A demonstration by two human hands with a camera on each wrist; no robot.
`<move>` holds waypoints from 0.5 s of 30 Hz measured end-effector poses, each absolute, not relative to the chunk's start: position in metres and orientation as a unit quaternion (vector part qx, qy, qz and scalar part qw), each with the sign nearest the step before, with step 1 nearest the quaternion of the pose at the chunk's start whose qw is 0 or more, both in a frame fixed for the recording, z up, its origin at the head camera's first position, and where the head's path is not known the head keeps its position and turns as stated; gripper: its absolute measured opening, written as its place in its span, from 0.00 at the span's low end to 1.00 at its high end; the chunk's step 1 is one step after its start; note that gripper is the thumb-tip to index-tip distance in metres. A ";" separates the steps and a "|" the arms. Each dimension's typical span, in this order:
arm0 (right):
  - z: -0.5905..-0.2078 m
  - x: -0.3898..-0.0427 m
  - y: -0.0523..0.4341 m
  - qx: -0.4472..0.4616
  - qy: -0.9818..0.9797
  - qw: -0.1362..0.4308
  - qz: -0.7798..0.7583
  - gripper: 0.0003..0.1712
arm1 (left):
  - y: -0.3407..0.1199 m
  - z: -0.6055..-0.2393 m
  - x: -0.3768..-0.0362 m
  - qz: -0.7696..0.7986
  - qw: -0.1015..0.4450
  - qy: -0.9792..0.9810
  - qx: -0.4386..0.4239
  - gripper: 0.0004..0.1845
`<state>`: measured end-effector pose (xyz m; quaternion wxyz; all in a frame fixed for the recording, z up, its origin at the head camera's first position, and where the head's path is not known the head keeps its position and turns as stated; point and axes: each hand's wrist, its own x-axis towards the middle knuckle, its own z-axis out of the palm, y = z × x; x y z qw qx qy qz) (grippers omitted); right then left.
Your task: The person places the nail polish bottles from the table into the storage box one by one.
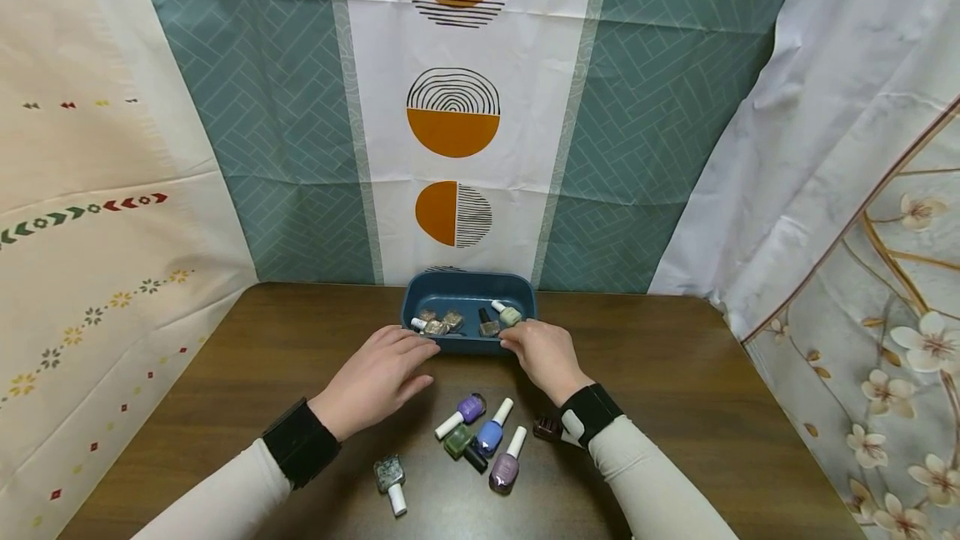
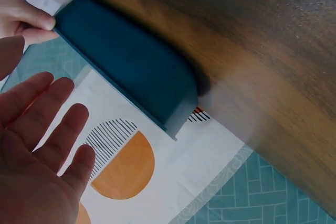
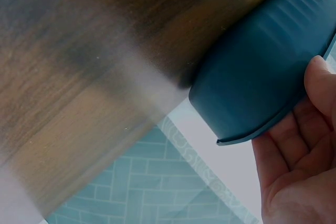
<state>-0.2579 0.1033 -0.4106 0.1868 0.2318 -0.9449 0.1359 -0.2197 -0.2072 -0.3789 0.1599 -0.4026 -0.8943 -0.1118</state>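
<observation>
Right hand [image 1: 546,357] pinches the dark-blue tray's [image 1: 420,294] rim — left hand [image 1: 378,377] spread, fingers straight.

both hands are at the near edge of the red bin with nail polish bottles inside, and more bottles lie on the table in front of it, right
Not quite: the bin is dark blue, not red, as the head view shows. The rest holds: the left hand and right hand are at its near edge, nail polish bottles lie inside it, and more bottles lie on the table in front.
</observation>
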 end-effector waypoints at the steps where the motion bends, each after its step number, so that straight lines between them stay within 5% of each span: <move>1: -0.411 -0.258 0.103 0.231 -0.945 0.186 0.136 0.05 | -0.208 -0.379 -0.218 -0.113 0.157 -0.895 -0.403 0.24; 15: -0.411 -0.257 0.102 0.230 -0.946 0.191 0.127 0.05 | -0.228 -0.385 -0.197 -0.137 0.113 -0.893 -0.414 0.27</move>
